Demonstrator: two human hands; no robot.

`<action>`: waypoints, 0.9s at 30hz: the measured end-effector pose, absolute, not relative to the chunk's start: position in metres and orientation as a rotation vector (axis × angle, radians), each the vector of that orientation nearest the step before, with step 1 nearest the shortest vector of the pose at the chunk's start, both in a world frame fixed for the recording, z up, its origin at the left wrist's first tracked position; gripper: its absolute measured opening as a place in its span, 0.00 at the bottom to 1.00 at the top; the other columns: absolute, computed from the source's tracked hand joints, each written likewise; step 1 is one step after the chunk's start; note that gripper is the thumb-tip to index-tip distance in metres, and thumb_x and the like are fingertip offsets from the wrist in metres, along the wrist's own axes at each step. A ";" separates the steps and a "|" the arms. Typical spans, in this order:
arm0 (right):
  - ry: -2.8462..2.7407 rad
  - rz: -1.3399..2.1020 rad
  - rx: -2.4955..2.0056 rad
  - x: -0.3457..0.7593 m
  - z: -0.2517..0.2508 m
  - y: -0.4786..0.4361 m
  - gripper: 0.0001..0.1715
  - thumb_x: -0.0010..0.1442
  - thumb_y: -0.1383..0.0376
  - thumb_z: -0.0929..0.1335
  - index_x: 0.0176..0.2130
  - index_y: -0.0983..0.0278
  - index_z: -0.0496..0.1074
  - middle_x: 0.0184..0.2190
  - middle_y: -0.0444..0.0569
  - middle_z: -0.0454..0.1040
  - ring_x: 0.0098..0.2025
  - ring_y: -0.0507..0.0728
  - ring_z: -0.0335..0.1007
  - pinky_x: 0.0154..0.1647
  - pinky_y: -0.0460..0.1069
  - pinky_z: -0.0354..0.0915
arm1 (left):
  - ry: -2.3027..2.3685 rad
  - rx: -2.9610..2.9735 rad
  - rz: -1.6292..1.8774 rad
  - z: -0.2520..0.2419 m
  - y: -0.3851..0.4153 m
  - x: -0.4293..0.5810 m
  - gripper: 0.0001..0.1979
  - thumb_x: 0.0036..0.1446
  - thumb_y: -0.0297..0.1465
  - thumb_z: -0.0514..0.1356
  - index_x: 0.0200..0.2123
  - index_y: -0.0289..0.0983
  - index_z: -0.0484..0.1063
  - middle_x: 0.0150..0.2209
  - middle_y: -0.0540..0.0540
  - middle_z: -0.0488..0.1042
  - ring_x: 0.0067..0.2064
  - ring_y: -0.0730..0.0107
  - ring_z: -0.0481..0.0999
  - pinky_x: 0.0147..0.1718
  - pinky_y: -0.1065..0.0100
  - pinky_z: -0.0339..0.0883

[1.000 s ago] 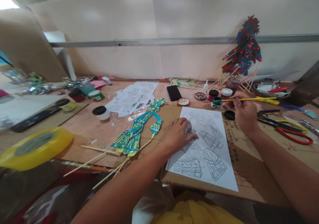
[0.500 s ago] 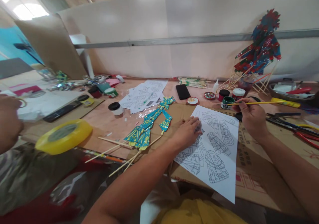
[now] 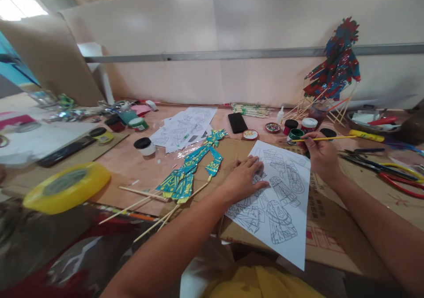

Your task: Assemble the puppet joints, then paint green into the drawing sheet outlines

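Note:
My left hand (image 3: pixel 243 178) lies flat, fingers spread, on a white sheet with black line drawings (image 3: pixel 281 214) that rests on a piece of cardboard (image 3: pixel 334 236). My right hand (image 3: pixel 319 154) pinches a thin yellow paintbrush (image 3: pixel 326 138), its tip at an open green paint pot (image 3: pixel 296 134). A black lid (image 3: pixel 327 132) lies just behind the hand. A blue, green and gold paper puppet on bamboo sticks (image 3: pixel 190 167) lies left of the sheet.
Several paint pots (image 3: pixel 300 124), a glue bottle (image 3: pixel 281 115), a black phone (image 3: pixel 237 122), printed sheets (image 3: pixel 183 129), red-handled scissors (image 3: pixel 399 181), a roll of yellow tape (image 3: pixel 66 192), and a red-blue puppet (image 3: pixel 338 63) leaning against the back wall.
The sheet under my left hand has turned so that it lies more aslant. My right hand stays at the green pot with the brush. The view swung left, then partly back.

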State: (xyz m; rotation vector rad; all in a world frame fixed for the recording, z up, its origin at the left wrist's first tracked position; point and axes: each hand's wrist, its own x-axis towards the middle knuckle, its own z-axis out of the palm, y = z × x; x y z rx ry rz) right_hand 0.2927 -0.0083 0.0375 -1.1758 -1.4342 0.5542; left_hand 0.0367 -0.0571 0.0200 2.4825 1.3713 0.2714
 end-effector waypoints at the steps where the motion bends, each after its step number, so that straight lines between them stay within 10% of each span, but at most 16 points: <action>1: -1.464 0.550 -1.188 0.293 0.036 -0.007 0.20 0.60 0.45 0.66 0.36 0.58 0.70 0.29 0.47 0.77 0.30 0.56 0.75 0.31 0.51 0.70 | 1.350 2.487 0.264 0.020 -0.056 0.036 0.30 0.63 0.50 0.54 0.63 0.41 0.62 0.70 0.42 0.55 0.71 0.54 0.51 0.66 0.46 0.47; 11: -1.588 0.517 -1.239 0.296 0.026 -0.004 0.25 0.61 0.42 0.64 0.37 0.61 0.72 0.29 0.47 0.76 0.31 0.57 0.75 0.35 0.53 0.72 | 1.242 2.518 0.288 0.011 -0.034 0.023 0.20 0.66 0.28 0.49 0.59 0.45 0.68 0.67 0.47 0.62 0.69 0.63 0.55 0.65 0.49 0.45; 19: -1.606 0.491 -1.262 0.298 0.028 -0.005 0.26 0.62 0.42 0.63 0.34 0.61 0.71 0.31 0.49 0.76 0.33 0.57 0.75 0.36 0.54 0.71 | 1.307 2.522 0.327 0.016 -0.054 0.034 0.34 0.58 0.53 0.58 0.61 0.39 0.64 0.68 0.37 0.57 0.70 0.51 0.52 0.65 0.45 0.46; 27: -1.621 0.520 -1.240 0.307 0.029 -0.013 0.21 0.63 0.46 0.63 0.34 0.59 0.71 0.33 0.49 0.75 0.33 0.59 0.74 0.36 0.57 0.72 | 1.194 2.556 0.280 0.023 -0.066 0.040 0.30 0.60 0.46 0.57 0.62 0.39 0.63 0.68 0.38 0.57 0.70 0.53 0.53 0.66 0.45 0.45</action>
